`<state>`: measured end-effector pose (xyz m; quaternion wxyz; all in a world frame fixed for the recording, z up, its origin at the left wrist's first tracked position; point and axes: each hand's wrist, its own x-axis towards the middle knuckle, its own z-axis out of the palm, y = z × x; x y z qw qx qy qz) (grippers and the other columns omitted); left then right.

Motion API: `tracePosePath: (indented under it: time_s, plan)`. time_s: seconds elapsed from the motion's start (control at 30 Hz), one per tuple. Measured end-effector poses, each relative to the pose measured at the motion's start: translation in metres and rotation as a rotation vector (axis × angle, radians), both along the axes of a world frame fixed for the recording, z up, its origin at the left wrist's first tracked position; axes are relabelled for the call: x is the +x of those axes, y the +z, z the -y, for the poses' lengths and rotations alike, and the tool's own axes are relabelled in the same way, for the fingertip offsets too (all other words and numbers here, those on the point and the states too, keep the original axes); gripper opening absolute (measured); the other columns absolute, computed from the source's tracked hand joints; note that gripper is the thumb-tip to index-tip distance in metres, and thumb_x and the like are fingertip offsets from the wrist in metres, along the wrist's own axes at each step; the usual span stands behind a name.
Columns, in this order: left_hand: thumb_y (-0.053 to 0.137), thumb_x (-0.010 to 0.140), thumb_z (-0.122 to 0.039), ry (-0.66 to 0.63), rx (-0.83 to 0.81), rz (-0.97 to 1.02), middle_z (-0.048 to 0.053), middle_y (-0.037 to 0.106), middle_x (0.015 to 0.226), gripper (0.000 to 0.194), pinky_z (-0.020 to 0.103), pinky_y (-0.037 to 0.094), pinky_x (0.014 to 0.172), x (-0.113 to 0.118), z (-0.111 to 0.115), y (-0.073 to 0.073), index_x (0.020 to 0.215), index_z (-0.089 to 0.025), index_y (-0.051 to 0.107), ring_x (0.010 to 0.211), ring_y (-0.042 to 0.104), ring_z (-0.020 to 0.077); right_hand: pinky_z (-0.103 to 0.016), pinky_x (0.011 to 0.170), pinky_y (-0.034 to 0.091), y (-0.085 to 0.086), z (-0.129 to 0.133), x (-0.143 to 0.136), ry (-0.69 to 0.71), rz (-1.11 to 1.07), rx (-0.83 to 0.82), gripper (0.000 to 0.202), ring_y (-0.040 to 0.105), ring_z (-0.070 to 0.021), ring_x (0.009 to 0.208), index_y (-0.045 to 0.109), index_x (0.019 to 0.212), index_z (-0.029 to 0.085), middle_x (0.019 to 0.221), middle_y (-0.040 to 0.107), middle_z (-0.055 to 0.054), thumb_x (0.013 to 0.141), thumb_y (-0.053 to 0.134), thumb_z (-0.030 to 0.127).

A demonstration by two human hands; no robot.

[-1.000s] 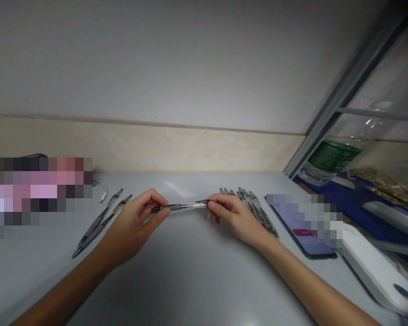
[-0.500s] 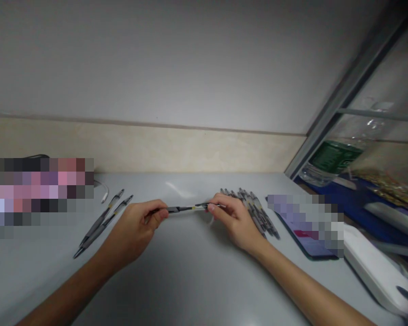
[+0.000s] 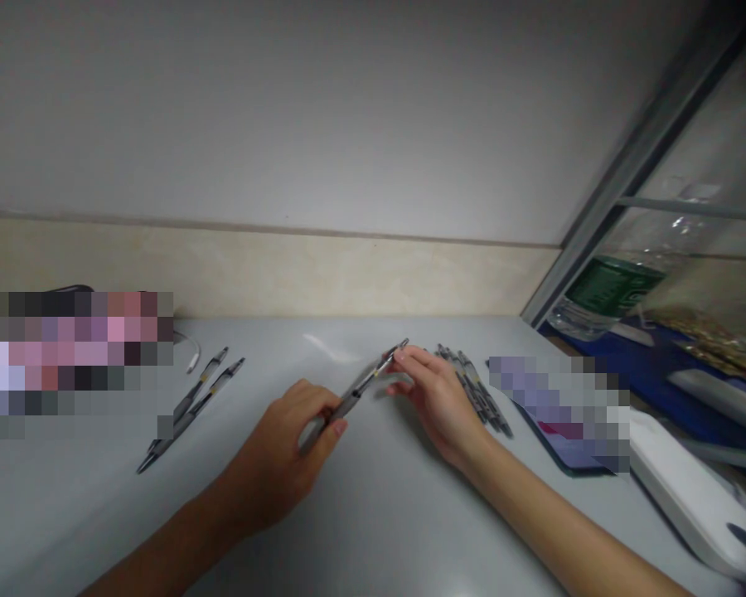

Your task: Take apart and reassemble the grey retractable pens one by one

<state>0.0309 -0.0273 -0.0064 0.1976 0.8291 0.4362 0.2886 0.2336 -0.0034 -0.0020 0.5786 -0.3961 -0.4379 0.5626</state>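
Observation:
A grey pen [image 3: 360,388] with a yellow band slants up and to the right above the table. My left hand [image 3: 292,448] is closed on its lower part, with thumb and forefinger around the grey grip. At the pen's upper clip end, the fingertips of my right hand [image 3: 435,398] touch the barrel; the thumb sits lower, apart from it. Two similar pens [image 3: 192,406] lie side by side to the left of my left hand. Several more pens [image 3: 481,394] lie in a row just beyond my right hand, partly hidden by it.
A phone [image 3: 559,431] and a long white case [image 3: 690,489] lie on the right. A clear bottle with a green label [image 3: 615,282] leans behind the metal frame [image 3: 597,203]. A white cable [image 3: 192,356] and a blurred-out pile [image 3: 68,356] are at left. The wall closes off the back.
The pen has swung from nearly level to a steep slant, its clip end up. My left hand has moved down and right; my right thumb has come away from the pen.

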Motion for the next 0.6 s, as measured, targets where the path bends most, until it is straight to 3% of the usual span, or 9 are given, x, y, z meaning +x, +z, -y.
tracePosePath:
  time_s: [0.13, 0.23, 0.4, 0.6]
  plan:
    - [0.054, 0.083, -0.029, -0.126, 0.024, -0.018, 0.004, 0.059, 0.092, 0.017, 0.033, 0.042, 0.084, 0.002, 0.002, -0.006, 0.098, -0.022, 0.055, 0.091, 0.051, 0.0197, -0.030, 0.071, 0.049, 0.008, -0.006, 0.010, 0.008, -0.392, -0.176, 0.010, 0.060, -0.0160, 0.077, 0.060, 0.080, 0.017, 0.084, 0.063, -0.005, 0.080, 0.058, 0.026]
    - [0.052, 0.085, -0.030, -0.072, 0.048, -0.038, 0.005, 0.059, 0.091, 0.015, 0.035, 0.041, 0.085, -0.004, -0.005, -0.010, 0.096, -0.021, 0.055, 0.091, 0.051, 0.0199, -0.027, 0.058, 0.047, 0.010, -0.010, 0.020, 0.037, -0.579, -0.227, 0.013, 0.053, -0.0125, 0.056, 0.053, 0.078, 0.019, 0.064, 0.054, 0.000, 0.084, 0.049, 0.030]
    - [0.045, 0.088, -0.031, 0.011, 0.049, -0.082, 0.003, 0.059, 0.085, 0.015, 0.034, 0.041, 0.081, -0.012, -0.014, -0.011, 0.088, -0.020, 0.056, 0.086, 0.052, 0.0189, -0.021, 0.038, 0.028, 0.012, -0.007, 0.032, 0.151, -0.671, -0.172, 0.041, 0.028, -0.0089, 0.039, 0.040, 0.061, 0.020, 0.048, 0.029, 0.006, 0.083, 0.041, 0.055]
    - [0.042, 0.089, -0.029, -0.011, 0.060, -0.119, 0.003, 0.060, 0.081, 0.018, 0.034, 0.040, 0.078, -0.011, -0.015, -0.012, 0.081, -0.021, 0.056, 0.084, 0.051, 0.0193, -0.020, 0.033, 0.017, 0.015, -0.003, 0.032, 0.200, -0.645, -0.188, 0.040, 0.011, -0.0070, 0.036, 0.026, 0.051, 0.020, 0.043, 0.017, 0.008, 0.080, 0.045, 0.042]
